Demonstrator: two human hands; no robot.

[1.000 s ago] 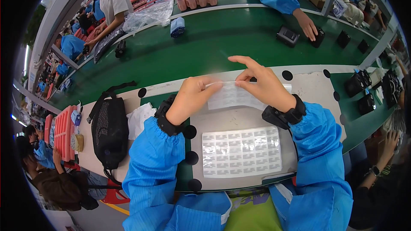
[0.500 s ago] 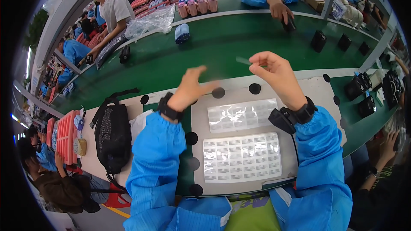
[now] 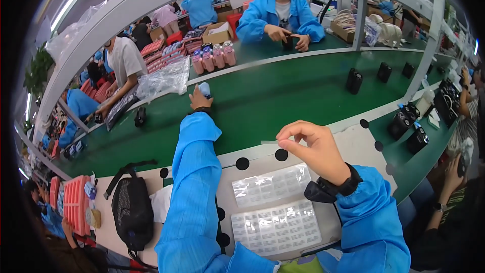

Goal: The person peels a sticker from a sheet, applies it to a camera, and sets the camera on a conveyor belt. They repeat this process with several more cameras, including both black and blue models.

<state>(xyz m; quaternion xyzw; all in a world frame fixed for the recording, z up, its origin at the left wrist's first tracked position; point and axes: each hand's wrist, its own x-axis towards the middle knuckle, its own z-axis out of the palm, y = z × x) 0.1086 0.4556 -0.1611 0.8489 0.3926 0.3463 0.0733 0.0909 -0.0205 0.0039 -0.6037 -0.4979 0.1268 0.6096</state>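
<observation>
My left hand (image 3: 200,100) is stretched far out over the green conveyor belt (image 3: 283,91), its fingers round a small light-blue rounded device (image 3: 204,89). Part of that device is hidden by the hand. Nearer to me, my right hand (image 3: 316,146) pinches a small clear sticker (image 3: 269,142) between thumb and forefinger, held up in the air. Below it on the pale work board lie two label sheets: a shiny, mostly clear one (image 3: 270,184) and, closer to me, a white one with rows of printed labels (image 3: 277,227).
A black mesh backpack (image 3: 132,212) lies left of my arm, beside a pink tray (image 3: 77,205). Black devices (image 3: 354,81) stand along the belt to the right. Across it, a co-worker (image 3: 280,20) handles a dark item near several pink devices (image 3: 214,58). Clear plastic bags (image 3: 164,78) lie far left.
My left hand has reached forward and left to the light-blue device and closed round it. My right hand still pinches the clear sticker. The head view has tilted up, and the co-worker's hands have shifted.
</observation>
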